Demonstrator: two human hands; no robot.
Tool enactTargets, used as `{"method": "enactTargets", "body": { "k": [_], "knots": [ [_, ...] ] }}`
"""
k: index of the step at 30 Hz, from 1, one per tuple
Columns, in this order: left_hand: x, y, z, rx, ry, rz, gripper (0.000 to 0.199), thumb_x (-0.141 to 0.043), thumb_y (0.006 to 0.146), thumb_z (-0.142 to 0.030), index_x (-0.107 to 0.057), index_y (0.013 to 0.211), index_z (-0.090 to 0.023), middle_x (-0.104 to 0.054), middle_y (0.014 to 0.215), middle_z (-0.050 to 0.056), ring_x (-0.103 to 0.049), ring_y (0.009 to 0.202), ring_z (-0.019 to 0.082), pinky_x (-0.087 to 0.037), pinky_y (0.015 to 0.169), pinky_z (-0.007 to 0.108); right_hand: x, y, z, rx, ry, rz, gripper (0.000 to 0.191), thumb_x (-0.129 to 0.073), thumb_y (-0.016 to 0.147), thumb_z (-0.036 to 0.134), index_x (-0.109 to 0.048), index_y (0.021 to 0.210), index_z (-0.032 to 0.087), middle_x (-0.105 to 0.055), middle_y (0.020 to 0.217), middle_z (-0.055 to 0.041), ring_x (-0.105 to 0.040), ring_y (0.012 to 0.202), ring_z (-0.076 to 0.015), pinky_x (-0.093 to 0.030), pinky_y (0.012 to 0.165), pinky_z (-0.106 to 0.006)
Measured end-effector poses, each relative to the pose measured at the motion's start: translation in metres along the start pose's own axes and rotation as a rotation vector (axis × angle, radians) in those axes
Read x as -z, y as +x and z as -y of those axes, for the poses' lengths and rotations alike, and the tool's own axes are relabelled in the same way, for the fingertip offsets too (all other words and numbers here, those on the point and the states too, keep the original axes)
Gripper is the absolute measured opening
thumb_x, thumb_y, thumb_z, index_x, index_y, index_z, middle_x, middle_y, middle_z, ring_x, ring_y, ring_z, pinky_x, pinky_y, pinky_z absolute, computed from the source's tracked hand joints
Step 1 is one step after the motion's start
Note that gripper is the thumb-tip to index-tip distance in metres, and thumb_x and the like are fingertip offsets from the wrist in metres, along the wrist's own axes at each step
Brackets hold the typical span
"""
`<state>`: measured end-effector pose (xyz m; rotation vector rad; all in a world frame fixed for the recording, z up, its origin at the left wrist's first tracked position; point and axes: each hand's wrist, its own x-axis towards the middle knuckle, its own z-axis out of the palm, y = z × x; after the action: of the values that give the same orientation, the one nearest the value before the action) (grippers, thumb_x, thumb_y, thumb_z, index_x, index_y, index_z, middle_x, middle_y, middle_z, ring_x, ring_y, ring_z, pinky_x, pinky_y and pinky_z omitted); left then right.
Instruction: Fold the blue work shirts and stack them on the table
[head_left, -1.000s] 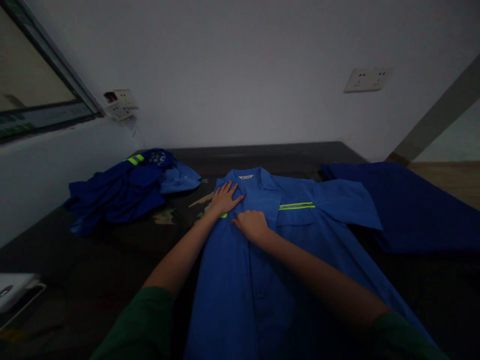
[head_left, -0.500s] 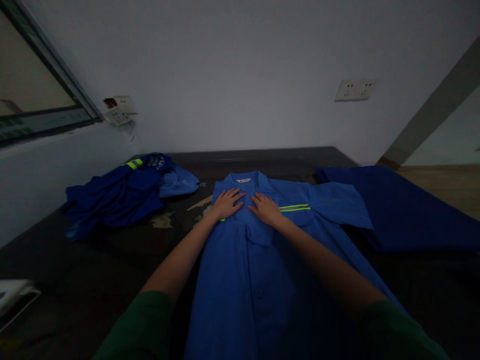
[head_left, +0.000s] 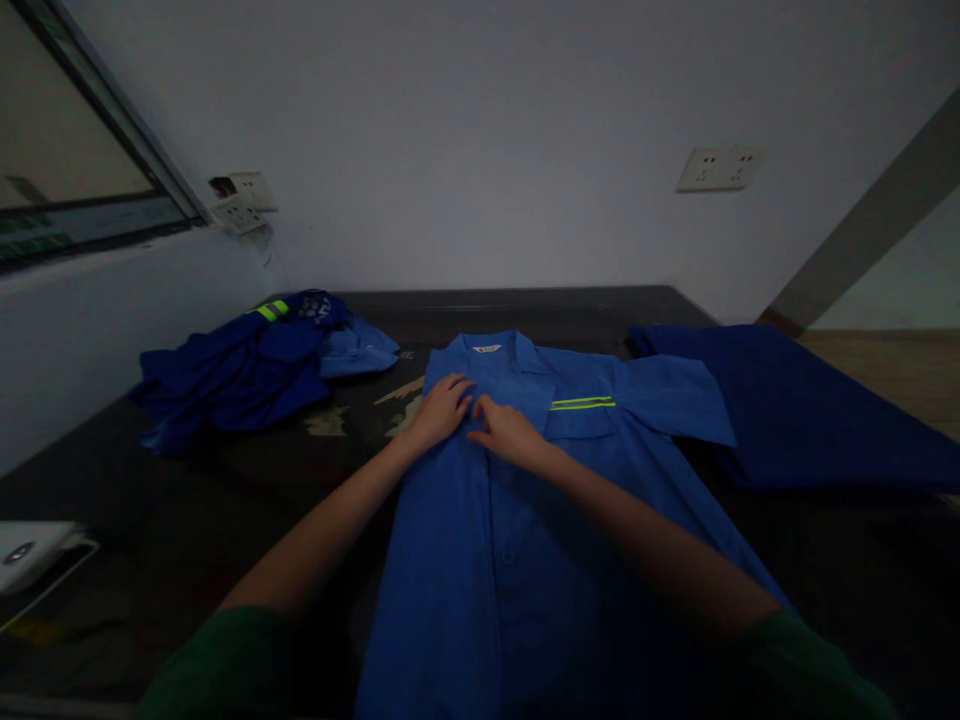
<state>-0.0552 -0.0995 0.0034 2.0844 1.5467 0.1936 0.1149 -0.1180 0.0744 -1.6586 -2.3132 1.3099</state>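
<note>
A blue work shirt point(head_left: 555, 540) with a collar, a neck label and a yellow-green reflective stripe lies face up on the dark surface. Its sleeve on the right is spread outward. My left hand point(head_left: 442, 408) rests on the upper chest below the collar, its fingers laid on the cloth. Beside it, my right hand point(head_left: 504, 430) has its fingers curled together at the front opening; what they hold, if anything, is too small to tell.
A crumpled dark blue garment point(head_left: 240, 375) lies at the left, a folded dark blue cloth point(head_left: 810, 420) at the right. A white device point(head_left: 34, 550) with a cable sits at the left edge. Wall sockets point(head_left: 720, 168) are behind.
My right hand has moved left toward my left hand, and its fingers have gone from spread to curled. My left hand has shifted slightly left. The view has tilted a little.
</note>
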Motion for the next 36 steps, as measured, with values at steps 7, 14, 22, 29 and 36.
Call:
{"method": "enactTargets", "body": {
  "k": [7, 14, 22, 29, 36],
  "knots": [
    [-0.013, -0.006, -0.003, 0.092, 0.137, 0.123, 0.048, -0.035, 0.098, -0.036, -0.042, 0.142, -0.019, -0.037, 0.152, 0.011, -0.028, 0.142, 0.027, -0.027, 0.115, 0.045, -0.016, 0.01, -0.007, -0.113, 0.227, 0.07, 0.02, -0.066, 0.077, 0.009, -0.057, 0.093, 0.017, -0.062, 0.084, 0.0005, -0.06, 0.076, -0.0126, -0.044, 0.067, -0.023],
    [-0.008, -0.012, -0.011, 0.081, 0.165, 0.046, 0.048, -0.035, 0.098, -0.037, -0.044, 0.14, -0.018, -0.042, 0.149, 0.012, -0.034, 0.139, 0.028, -0.028, 0.115, 0.045, -0.005, -0.016, 0.002, -0.011, -0.23, -0.031, 0.021, -0.063, 0.084, 0.022, -0.056, 0.104, 0.02, -0.062, 0.11, -0.0071, -0.063, 0.093, -0.0197, -0.046, 0.075, -0.029],
    [-0.005, -0.023, -0.036, -0.069, 0.008, 0.055, 0.041, -0.037, 0.096, -0.024, -0.051, 0.134, -0.014, -0.05, 0.142, 0.011, -0.04, 0.135, 0.02, -0.027, 0.116, 0.036, -0.005, -0.028, -0.005, 0.001, -0.255, -0.023, 0.009, -0.059, 0.09, 0.027, -0.063, 0.095, 0.021, -0.069, 0.096, -0.0041, -0.064, 0.089, -0.0186, -0.047, 0.074, -0.027],
    [-0.013, -0.026, -0.045, -0.092, 0.085, 0.144, 0.049, -0.031, 0.099, -0.03, -0.034, 0.147, -0.02, -0.034, 0.153, 0.01, -0.029, 0.142, 0.023, -0.022, 0.117, 0.045, -0.009, -0.064, -0.008, 0.284, -0.317, -0.052, 0.025, -0.053, 0.092, 0.021, -0.067, 0.113, 0.017, -0.065, 0.12, -0.01, -0.06, 0.11, -0.0219, -0.047, 0.096, -0.036],
    [-0.015, -0.026, -0.048, -0.061, 0.121, 0.116, 0.049, -0.031, 0.099, -0.032, -0.034, 0.147, -0.024, -0.036, 0.153, 0.007, -0.029, 0.142, 0.024, -0.022, 0.117, 0.045, -0.02, -0.085, -0.028, 0.429, -0.366, -0.08, 0.033, -0.053, 0.092, 0.02, -0.063, 0.123, 0.016, -0.061, 0.129, -0.0138, -0.056, 0.121, -0.0238, -0.042, 0.106, -0.045]
  ]
}}
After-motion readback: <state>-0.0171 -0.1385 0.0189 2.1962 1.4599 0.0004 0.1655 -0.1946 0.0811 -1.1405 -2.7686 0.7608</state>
